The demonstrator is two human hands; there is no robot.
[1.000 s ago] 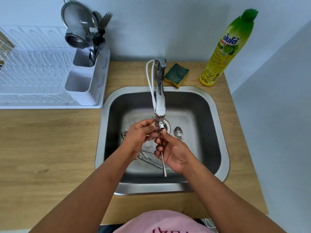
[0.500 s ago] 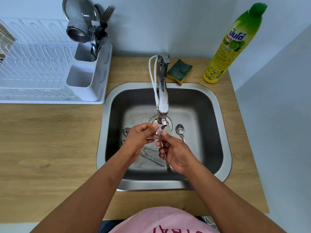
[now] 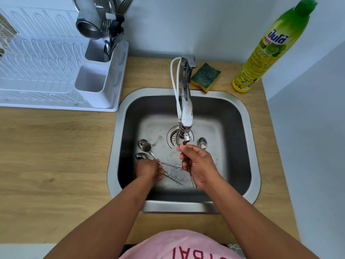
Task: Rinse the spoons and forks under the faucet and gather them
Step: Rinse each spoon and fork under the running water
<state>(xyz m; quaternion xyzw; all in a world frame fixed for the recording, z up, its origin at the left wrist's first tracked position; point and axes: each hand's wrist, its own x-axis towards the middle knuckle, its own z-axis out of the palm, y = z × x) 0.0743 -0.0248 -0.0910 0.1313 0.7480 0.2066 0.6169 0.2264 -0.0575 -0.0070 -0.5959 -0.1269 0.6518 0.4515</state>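
A chrome faucet point(image 3: 185, 109) reaches over the steel sink point(image 3: 248, 146). Just under its spout my right hand point(image 3: 198, 165) is closed round a piece of cutlery whose handle point(image 3: 193, 181) sticks out below the palm; its head is hidden by my fingers. My left hand point(image 3: 149, 170) is low at the sink's left, fingers curled on the handles of cutlery point(image 3: 171, 174) lying on the bottom. Two spoons point(image 3: 145, 145) lie left of the drain, with their bowls toward the back. One more spoon point(image 3: 203, 143) lies right of the drain.
A white dish rack point(image 3: 46, 71) stands on the wooden counter at left. Its caddy point(image 3: 104, 75) holds forks, spoons and a strainer. A green-and-yellow sponge point(image 3: 205, 76) lies behind the sink. A yellow dish soap bottle point(image 3: 265, 53) stands at the back right by the wall.
My left hand has left the piece under the spout and dropped to the cutlery at the sink's left. My right hand stays under the spout. The camera has tilted slightly.
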